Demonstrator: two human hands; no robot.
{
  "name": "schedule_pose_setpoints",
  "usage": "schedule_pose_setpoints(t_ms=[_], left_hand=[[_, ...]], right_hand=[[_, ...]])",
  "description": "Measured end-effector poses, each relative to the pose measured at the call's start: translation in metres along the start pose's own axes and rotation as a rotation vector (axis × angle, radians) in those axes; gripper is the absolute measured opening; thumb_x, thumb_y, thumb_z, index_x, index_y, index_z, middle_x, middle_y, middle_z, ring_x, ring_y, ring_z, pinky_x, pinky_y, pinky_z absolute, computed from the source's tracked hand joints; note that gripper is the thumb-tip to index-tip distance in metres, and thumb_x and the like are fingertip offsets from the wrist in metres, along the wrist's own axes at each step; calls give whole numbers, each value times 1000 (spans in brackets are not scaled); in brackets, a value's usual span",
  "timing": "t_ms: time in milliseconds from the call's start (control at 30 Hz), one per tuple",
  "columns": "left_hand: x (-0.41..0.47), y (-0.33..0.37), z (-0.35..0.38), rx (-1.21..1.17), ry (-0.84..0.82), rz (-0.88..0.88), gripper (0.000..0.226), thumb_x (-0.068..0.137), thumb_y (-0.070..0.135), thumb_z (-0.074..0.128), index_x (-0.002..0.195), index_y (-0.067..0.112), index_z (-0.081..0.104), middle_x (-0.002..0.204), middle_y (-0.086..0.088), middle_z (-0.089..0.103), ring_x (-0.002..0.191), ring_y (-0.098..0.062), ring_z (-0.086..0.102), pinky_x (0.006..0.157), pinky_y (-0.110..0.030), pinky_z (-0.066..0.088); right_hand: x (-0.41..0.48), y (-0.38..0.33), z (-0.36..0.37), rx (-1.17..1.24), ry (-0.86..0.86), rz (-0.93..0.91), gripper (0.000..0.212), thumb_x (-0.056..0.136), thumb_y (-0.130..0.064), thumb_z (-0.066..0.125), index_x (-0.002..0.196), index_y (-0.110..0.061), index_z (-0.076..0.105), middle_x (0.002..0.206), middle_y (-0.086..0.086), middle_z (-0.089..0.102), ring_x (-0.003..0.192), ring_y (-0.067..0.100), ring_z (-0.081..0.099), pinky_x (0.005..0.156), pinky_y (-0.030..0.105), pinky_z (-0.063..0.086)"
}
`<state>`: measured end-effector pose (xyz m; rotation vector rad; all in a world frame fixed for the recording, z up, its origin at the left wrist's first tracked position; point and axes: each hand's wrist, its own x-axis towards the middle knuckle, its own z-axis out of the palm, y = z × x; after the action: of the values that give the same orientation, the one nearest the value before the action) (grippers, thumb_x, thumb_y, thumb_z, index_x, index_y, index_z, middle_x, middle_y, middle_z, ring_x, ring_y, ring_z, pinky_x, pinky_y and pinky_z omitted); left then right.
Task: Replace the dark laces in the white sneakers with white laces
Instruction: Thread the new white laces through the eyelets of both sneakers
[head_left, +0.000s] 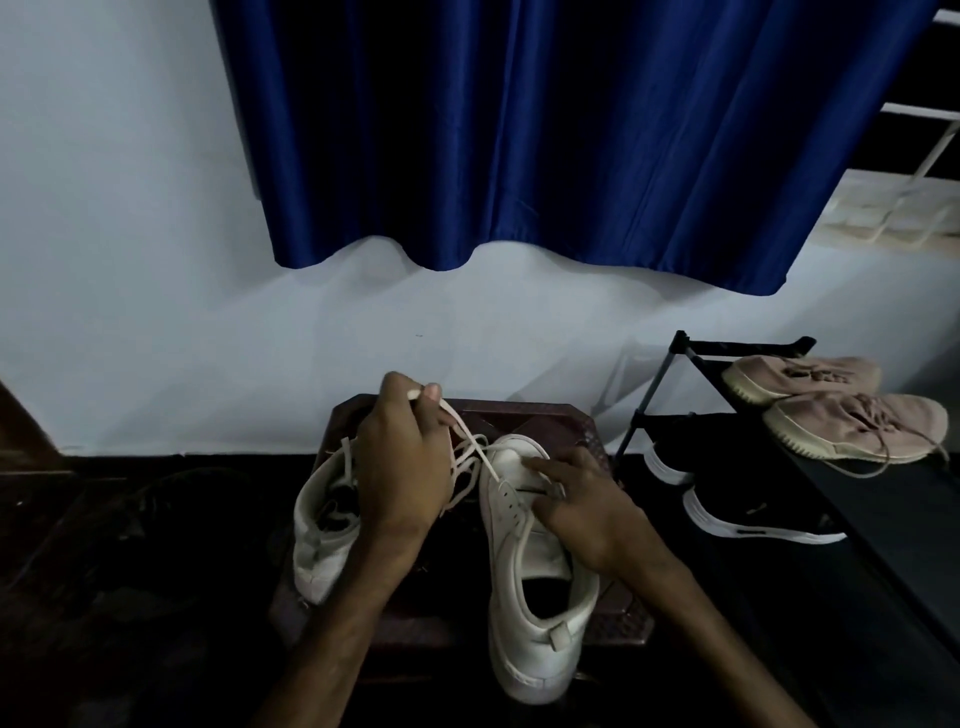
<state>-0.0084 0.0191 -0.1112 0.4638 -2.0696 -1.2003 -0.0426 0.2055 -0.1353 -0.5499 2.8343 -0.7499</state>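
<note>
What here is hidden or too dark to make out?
Head view, left sneaker: its eyelets, behind the left hand pinching the white lace.
Head view, right sneaker: its far eyelets, under the right hand and its fingers.
Head view, floor at left: too dark to tell what lies there.
Head view, shoe rack: cut off by the right edge.

We see two off-white sneakers: the right sneaker (535, 587) is black inside its opening, and the left sneaker (319, 540) is dark inside too. The lace (470, 441) is white, the same tone as the shoes. The small bench (621, 621) is dark red-brown with a fine lattice pattern. The curtain (519, 130) is deep shiny blue, the wall (130, 260) pale grey-blue, the floor (104, 571) nearly black. On the black rack (649, 400) lie dusty pink shoes (857, 423) with cream soles and black shoes (753, 514) with white soles
</note>
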Motion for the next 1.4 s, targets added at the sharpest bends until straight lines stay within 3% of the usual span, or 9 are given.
schedule_pose_setpoints(t_ms=[133, 333, 433, 667, 867, 1067, 1133, 1233, 1400], left_hand=[[2, -11, -3, -376, -65, -210, 20, 96, 31, 50, 81, 19, 53, 82, -3, 71, 78, -24, 71, 73, -47, 59], [-11, 0, 4, -544, -175, -286, 20, 103, 11, 42, 88, 11, 55, 67, -9, 56, 61, -17, 62, 65, -31, 57], [-11, 1, 10, -620, -248, -392, 23, 105, 11, 40, 87, 8, 54, 59, -3, 39, 47, -13, 46, 48, -29, 52], [1, -5, 10, -151, -419, -68, 15, 97, 21, 54, 85, 23, 61, 63, 12, 56, 51, -2, 48, 51, -17, 37], [-20, -12, 9, 278, -607, 63, 3, 90, 23, 65, 89, 23, 68, 79, 16, 60, 80, -5, 59, 67, -16, 34], [-27, -9, 13, 319, -580, 51, 12, 86, 28, 68, 77, 29, 60, 72, 16, 63, 79, -11, 61, 94, -41, 46], [-29, -9, 15, 333, -586, 43, 12, 86, 31, 66, 77, 29, 59, 84, 12, 70, 87, -15, 65, 96, -43, 46], [-29, -12, 16, 324, -598, -17, 13, 87, 35, 65, 80, 25, 61, 90, 8, 72, 88, -17, 67, 90, -40, 49], [-28, -9, 16, 411, -606, -22, 19, 91, 37, 58, 93, 20, 65, 97, 2, 72, 96, -21, 65, 88, -36, 49]], right_hand=[[0, 9, -10, 109, -28, -51, 30, 98, -15, 49, 125, -15, 64, 126, 0, 56, 119, 14, 51, 94, 10, 34], [5, 29, -27, 3, 65, -102, 3, 84, -25, 73, 81, -25, 74, 74, -20, 65, 67, -8, 60, 65, 15, 45], [7, 29, -25, -14, 134, -95, 28, 82, -36, 73, 64, -18, 63, 70, -4, 63, 63, 7, 60, 60, 26, 46], [11, 31, -28, -75, 49, -187, 27, 89, -32, 64, 71, -12, 61, 79, 0, 58, 72, 5, 55, 59, 13, 38], [13, 31, -31, -124, 38, -283, 9, 83, -30, 72, 80, -23, 67, 92, -14, 51, 86, 8, 55, 75, 30, 48], [14, 35, -17, -157, 33, -158, 37, 81, -52, 39, 76, -23, 62, 102, -13, 48, 98, 13, 47, 85, 36, 43], [15, 27, -18, -9, 34, -28, 31, 85, -42, 45, 64, -23, 57, 82, -11, 55, 85, 8, 52, 81, 31, 46], [23, 22, -20, 87, -116, 88, 37, 95, -11, 51, 58, -16, 50, 48, -11, 53, 46, -1, 46, 47, 12, 38], [25, 37, -27, -9, -194, 99, 42, 95, -36, 55, 61, -12, 56, 58, -2, 53, 55, 11, 48, 55, 24, 37]])
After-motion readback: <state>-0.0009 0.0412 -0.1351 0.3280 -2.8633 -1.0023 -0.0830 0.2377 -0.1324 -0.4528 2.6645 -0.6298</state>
